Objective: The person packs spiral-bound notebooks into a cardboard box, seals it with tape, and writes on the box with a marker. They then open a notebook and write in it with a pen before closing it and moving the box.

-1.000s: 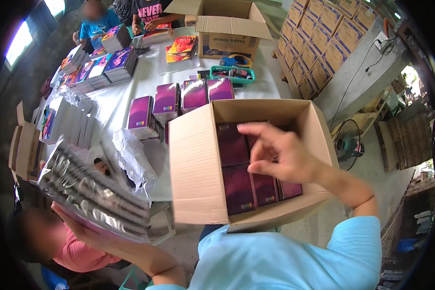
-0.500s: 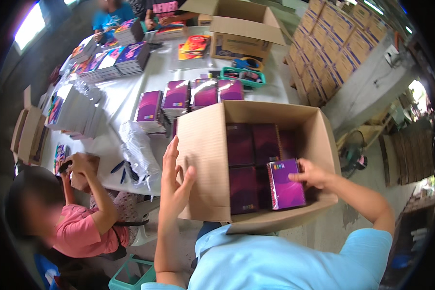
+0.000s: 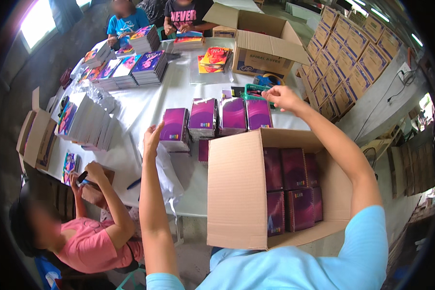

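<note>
Head view: the left hand (image 3: 152, 137) stands upright at the outer side of the leftmost of the purple stacks (image 3: 203, 113), its fingers close together; whether it touches, I cannot tell. Farther right, the right hand (image 3: 284, 99) hangs at the basket (image 3: 249, 87) and the rightmost stack, its fingers loosely bent, nothing seen pinched. The step in hand looks like reaching around the row; the next move probably calls for bringing both palms inward, level. As for room, a co-worker (image 3: 94, 237) and the wrap (image 3: 166, 174) crowd the left, a bare strip of table (image 3: 193, 181) runs beside the wrap, and the box flap (image 3: 237, 188) juts out before the stacks. Inside the box (image 3: 337, 200), room shows between the notebooks (image 3: 295, 166) and the right wall.
</note>
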### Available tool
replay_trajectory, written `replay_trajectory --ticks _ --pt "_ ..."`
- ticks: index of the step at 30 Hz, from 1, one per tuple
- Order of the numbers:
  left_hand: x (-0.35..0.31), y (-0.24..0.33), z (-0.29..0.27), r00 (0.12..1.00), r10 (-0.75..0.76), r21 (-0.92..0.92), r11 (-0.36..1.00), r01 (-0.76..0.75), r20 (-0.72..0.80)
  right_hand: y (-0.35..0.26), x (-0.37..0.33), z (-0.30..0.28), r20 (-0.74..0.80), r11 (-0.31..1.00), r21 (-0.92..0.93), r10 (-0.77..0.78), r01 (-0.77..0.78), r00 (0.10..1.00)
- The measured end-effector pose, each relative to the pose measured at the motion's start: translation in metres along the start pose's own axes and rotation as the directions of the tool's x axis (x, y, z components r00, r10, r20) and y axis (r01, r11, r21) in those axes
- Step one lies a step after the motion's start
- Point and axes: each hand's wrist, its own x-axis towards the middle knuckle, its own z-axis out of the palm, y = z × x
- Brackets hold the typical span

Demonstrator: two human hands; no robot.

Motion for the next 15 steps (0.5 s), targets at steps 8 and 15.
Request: replay_trajectory --ticks 8,15 --pt "-0.016 0.044 0.033 0.99 0.03 0.256 0.965 -0.064 0.136 0.089 0.053 0.039 0.389 0.838 0.149 0.439 -0.525 0.81" --pt "-0.102 0.095 0.04 0.689 0.679 0.513 0.698 -0.498 -0.254 -0.013 -0.023 -0.009 -0.21 0.867 -0.463 -0.31 0.185 0.927"
